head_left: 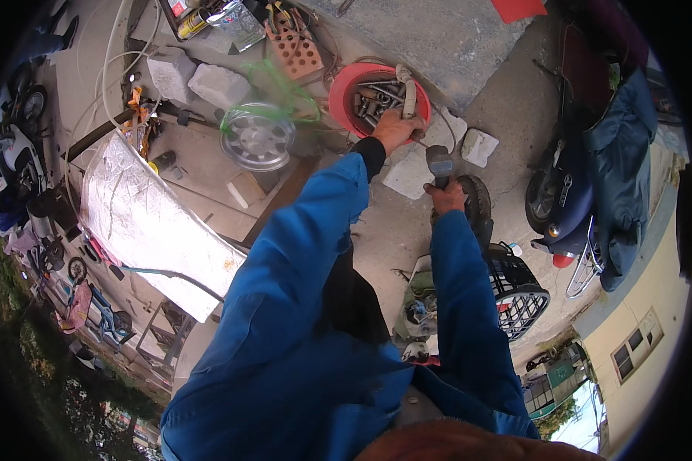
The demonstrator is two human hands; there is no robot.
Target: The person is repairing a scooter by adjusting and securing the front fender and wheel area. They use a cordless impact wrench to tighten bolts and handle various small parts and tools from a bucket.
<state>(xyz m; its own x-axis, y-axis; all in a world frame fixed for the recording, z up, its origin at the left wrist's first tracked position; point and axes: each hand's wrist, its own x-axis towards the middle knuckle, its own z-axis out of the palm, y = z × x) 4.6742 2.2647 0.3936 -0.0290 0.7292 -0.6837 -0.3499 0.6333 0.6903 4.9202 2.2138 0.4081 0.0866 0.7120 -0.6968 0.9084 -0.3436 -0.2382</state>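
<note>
My left hand (396,131) is closed at the near rim of a red bucket (341,121). Its fingers wrap the lower end of a beige wrapped tube (405,86), which arches over the bucket's right side. A small dark metal end pokes out beside the fingers, its kind hard to make out. Sockets and metal tools (375,98) fill the bucket. My right hand (447,197) grips the handle of a dark power tool (439,162) with a grey head, held just right of and below the left hand. Under the right hand is a black tyre (477,206).
Pale stone blocks (480,147) lie right of the bucket. A silver wheel cover (258,138), green plastic bag (281,91) and perforated brick (294,48) are to the left. A shiny silver sheet (150,223) spreads nearer. A blue scooter (565,188) stands right, beyond a black crate (519,290).
</note>
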